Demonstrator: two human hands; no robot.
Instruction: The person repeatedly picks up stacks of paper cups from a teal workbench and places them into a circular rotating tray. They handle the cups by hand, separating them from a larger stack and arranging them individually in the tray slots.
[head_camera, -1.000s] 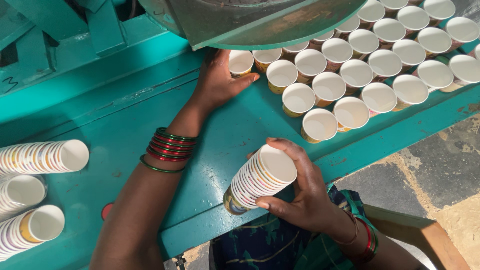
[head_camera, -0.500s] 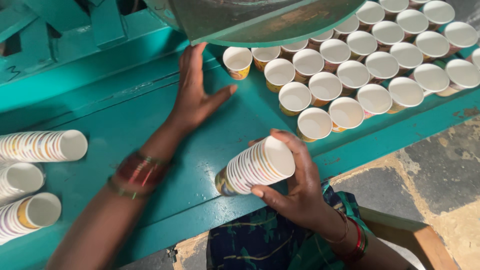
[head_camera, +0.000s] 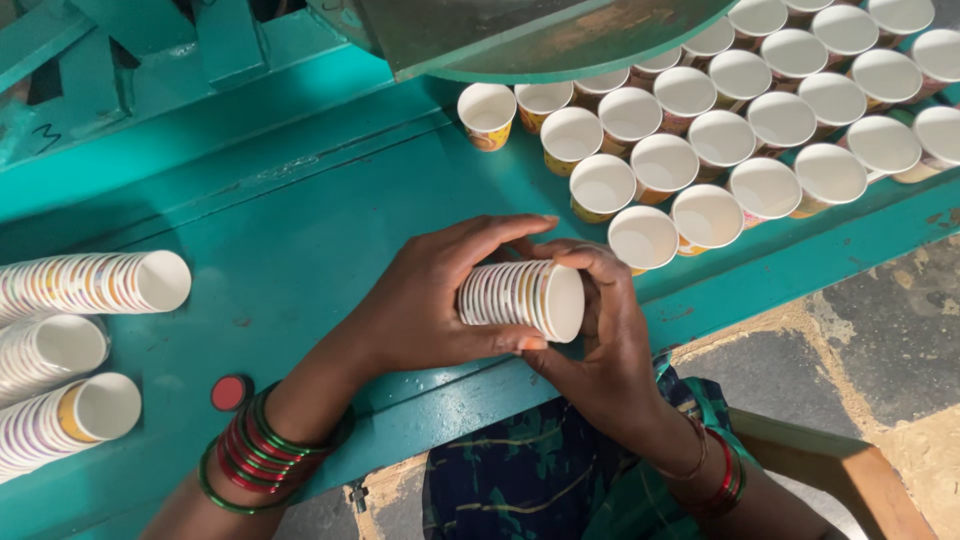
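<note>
Cup stack base (hands-covered) hidden

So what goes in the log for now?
left hand: holds cup stack | right hand: holds same stack | loose cups: upright behind

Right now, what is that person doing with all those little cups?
A person holds a stack of nested paper cups sideways with both hands: the left hand wraps over it, the right hand cradles its open end. Beyond them, many single cups stand upright in rows on the teal machine table. Three more finished stacks lie on their sides at the left, near a red button.
</note>
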